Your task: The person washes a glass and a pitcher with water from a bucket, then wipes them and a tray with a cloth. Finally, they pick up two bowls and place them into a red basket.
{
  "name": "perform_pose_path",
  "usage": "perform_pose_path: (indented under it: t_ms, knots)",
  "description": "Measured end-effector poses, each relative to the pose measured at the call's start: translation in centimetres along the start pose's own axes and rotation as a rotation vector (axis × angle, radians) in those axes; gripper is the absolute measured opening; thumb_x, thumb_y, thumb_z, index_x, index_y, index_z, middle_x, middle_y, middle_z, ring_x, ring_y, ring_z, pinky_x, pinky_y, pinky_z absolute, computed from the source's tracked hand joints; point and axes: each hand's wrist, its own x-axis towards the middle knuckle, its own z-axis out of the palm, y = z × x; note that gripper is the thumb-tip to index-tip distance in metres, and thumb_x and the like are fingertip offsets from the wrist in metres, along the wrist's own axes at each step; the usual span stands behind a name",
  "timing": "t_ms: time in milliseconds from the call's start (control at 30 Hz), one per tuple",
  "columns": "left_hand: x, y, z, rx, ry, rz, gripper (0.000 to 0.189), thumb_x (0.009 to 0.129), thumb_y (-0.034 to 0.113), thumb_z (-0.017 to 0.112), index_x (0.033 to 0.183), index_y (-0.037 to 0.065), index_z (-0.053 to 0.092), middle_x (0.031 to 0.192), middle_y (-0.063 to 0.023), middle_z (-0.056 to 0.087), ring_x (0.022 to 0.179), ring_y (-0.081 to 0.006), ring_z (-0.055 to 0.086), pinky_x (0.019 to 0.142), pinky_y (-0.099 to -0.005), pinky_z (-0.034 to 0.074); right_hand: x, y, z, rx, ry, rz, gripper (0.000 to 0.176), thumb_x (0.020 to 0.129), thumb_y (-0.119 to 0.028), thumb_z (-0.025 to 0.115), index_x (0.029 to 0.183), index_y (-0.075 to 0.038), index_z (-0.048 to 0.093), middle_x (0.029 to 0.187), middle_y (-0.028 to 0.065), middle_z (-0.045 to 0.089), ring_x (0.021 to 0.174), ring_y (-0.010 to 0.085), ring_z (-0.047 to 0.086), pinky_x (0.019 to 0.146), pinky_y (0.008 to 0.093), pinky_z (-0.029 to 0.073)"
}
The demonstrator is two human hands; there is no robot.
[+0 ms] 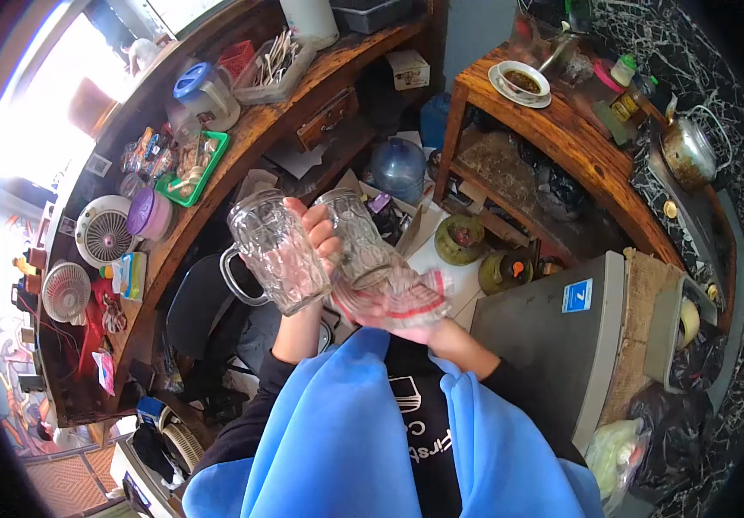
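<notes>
Two clear glass mugs are held up in front of the body. The left mug (pixel 270 250), its handle pointing left, is tilted, and my left hand (pixel 316 233) is closed round its right side, between the two mugs. Against the right mug (pixel 356 237) lies a striped cloth (pixel 402 298), red and whitish, round its lower end. My right hand (pixel 402 328) is under the cloth and the base of that mug; most of its fingers are hidden by the cloth.
A curved wooden counter at left holds a green tray (pixel 208 173), a blue-lidded jug (pixel 208 95) and fans. At right stand a wooden table (pixel 562 121) with a bowl (pixel 521 80), a kettle (pixel 690 155) and a grey fridge (pixel 545 337). Gas cylinders (pixel 460 240) stand on the floor.
</notes>
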Motion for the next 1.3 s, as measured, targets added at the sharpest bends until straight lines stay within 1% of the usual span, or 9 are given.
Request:
perform_pose_path:
  t_ms: [100,233,300,433,500,633,1067,1200,1300]
  knots:
    - [-0.2,-0.1,-0.6,0.013,-0.033,-0.006,0.046,0.068,0.023,0.062,0.111,0.011,0.05,0.076,0.0008,0.028,0.063,-0.0106,0.031,0.056,-0.0244,0.028,-1.3,-5.7,-5.9,-1.467,-0.138,-0.386,0.036,0.084,-0.024,0.045,0.116,-0.006,0.044,0.113,0.0124,0.046,0.099,0.0234,0.05,0.09,0.0341,0.037]
    - [-0.5,-0.3,-1.3,0.026,0.001,-0.118,0.075,0.049,0.04,0.077,0.11,0.007,0.048,0.083,0.0001,0.035,0.069,-0.0135,0.036,0.061,-0.026,0.03,-1.6,-11.4,-1.2,-0.863,0.649,-0.552,0.004,0.078,-0.009,0.048,0.08,-0.005,0.049,0.079,0.0035,0.048,0.064,0.0131,0.052,0.052,0.0269,0.043]
    - [-0.1,0.2,-1.2,0.1,0.075,-0.386,0.078,0.049,0.045,0.076,0.109,0.004,0.048,0.086,-0.0014,0.036,0.072,-0.0155,0.039,0.063,-0.0266,0.031,0.6,-11.8,6.1,-1.855,0.633,-0.845,0.007,0.076,-0.01,0.05,0.08,-0.005,0.049,0.076,0.0073,0.05,0.064,0.0156,0.052,0.052,0.0273,0.041]
    - [0.1,0.3,-2.3,0.297,0.333,-0.425,0.082,0.054,0.053,0.071,0.108,-0.003,0.046,0.095,-0.0108,0.043,0.078,-0.0222,0.047,0.066,-0.0326,0.044,6.2,-14.4,7.4,-1.793,0.367,-0.247,0.012,0.062,-0.002,0.054,0.073,0.0,0.054,0.074,0.0153,0.055,0.07,0.0268,0.055,0.062,0.0325,0.042]
    - [1.3,2.3,-4.7,0.335,0.222,-0.65,0.092,0.05,0.065,0.064,0.107,-0.005,0.046,0.101,-0.0186,0.046,0.082,-0.0272,0.051,0.066,-0.0338,0.047,9.5,-16.4,4.8,-2.441,-0.399,-0.123,0.019,0.056,0.001,0.054,0.075,0.001,0.055,0.071,0.018,0.056,0.068,0.0313,0.055,0.06,0.0342,0.042]
    - [7.1,4.3,-7.2,0.257,0.017,-0.7,0.084,0.061,0.063,0.052,0.112,-0.003,0.047,0.108,-0.0241,0.047,0.101,-0.0293,0.047,0.083,-0.0324,0.039,16.2,-19.7,2.9,-1.205,-0.794,0.906,0.025,0.068,-0.005,0.054,0.093,-0.003,0.055,0.083,0.0038,0.059,0.077,0.0156,0.055,0.064,0.0282,0.045]
    - [26.3,10.7,-11.0,0.563,0.046,-0.517,0.085,0.059,0.066,0.053,0.11,-0.003,0.048,0.11,-0.0258,0.045,0.102,-0.0313,0.046,0.085,-0.0352,0.039,27.5,-33.4,-3.2,-1.081,0.04,0.481,0.048,0.086,-0.035,0.044,0.115,0.003,0.043,0.099,0.0116,0.053,0.083,0.0128,0.056,0.077,0.0305,0.044]
    - [27.4,13.7,-10.1,0.65,0.019,-0.495,0.086,0.058,0.066,0.054,0.11,-0.002,0.048,0.11,-0.0264,0.045,0.102,-0.032,0.045,0.085,-0.0361,0.039,27.9,-37.4,-9.3,-0.609,-0.333,0.37,0.062,0.074,-0.031,0.062,0.11,0.014,0.04,0.105,0.0152,0.052,0.091,0.0181,0.055,0.081,0.0314,0.042]
    - [29.4,14.0,-9.9,0.713,0.017,-0.425,0.086,0.058,0.067,0.054,0.109,-0.002,0.048,0.111,-0.0267,0.044,0.102,-0.0324,0.045,0.086,-0.0367,0.038,31.0,-37.1,5.9,-1.288,-0.25,0.681,0.046,0.065,-0.016,0.067,0.104,0.0,0.049,0.089,0.0078,0.059,0.075,0.018,0.057,0.067,0.0307,0.045]
